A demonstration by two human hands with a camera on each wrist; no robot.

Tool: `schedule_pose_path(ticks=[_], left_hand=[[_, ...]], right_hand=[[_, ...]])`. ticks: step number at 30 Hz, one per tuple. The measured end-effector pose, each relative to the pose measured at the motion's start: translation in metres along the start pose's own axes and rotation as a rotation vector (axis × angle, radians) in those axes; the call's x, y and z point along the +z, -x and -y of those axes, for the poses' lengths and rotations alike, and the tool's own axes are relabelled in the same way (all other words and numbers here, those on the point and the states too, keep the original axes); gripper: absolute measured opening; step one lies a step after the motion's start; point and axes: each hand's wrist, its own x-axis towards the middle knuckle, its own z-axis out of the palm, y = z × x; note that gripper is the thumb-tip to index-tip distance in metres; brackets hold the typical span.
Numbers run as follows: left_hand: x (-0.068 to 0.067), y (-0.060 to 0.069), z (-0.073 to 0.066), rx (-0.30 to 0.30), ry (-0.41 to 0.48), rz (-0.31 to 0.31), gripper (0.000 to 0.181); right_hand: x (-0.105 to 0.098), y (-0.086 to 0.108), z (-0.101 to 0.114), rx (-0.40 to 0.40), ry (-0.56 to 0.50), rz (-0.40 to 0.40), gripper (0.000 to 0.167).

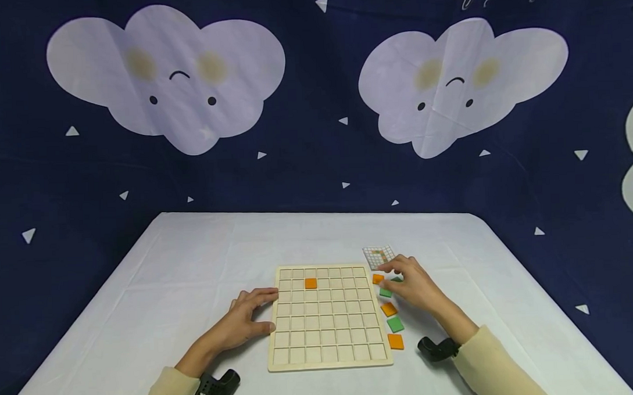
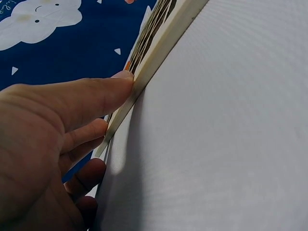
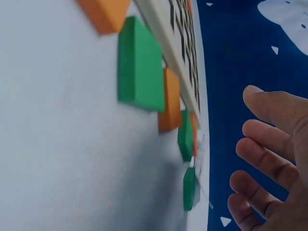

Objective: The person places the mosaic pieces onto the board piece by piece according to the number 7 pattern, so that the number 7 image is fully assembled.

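Note:
A pale wooden grid board (image 1: 321,322) lies on the white table, with one orange square tile (image 1: 311,283) in its top row. My left hand (image 1: 242,319) touches the board's left edge with fingertips and thumb; the left wrist view shows the thumb (image 2: 96,98) against the rim. Over the column of loose tiles right of the board hovers my right hand (image 1: 413,281), fingers apart. Nothing lies between its fingers in the right wrist view. Below it are an orange tile (image 1: 378,279) and a green tile (image 1: 385,293); another green tile (image 1: 397,280) is partly hidden.
A small card (image 1: 376,256) printed with a coloured grid lies beyond the board's upper right corner. Nearer me along the right edge are an orange tile (image 1: 389,309), a green tile (image 1: 395,324) and another orange tile (image 1: 396,341). A dark cloud-patterned cloth (image 1: 315,162) hangs behind the table.

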Motion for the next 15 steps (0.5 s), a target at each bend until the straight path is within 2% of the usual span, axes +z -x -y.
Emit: schedule_pose_path(ticks=[15], left_hand=[[0.0,0.0,-0.001,-0.002,0.025,0.005,0.062]], right_hand=[[-0.004,-0.001,-0.023,0.022,0.01,0.017,0.037]])
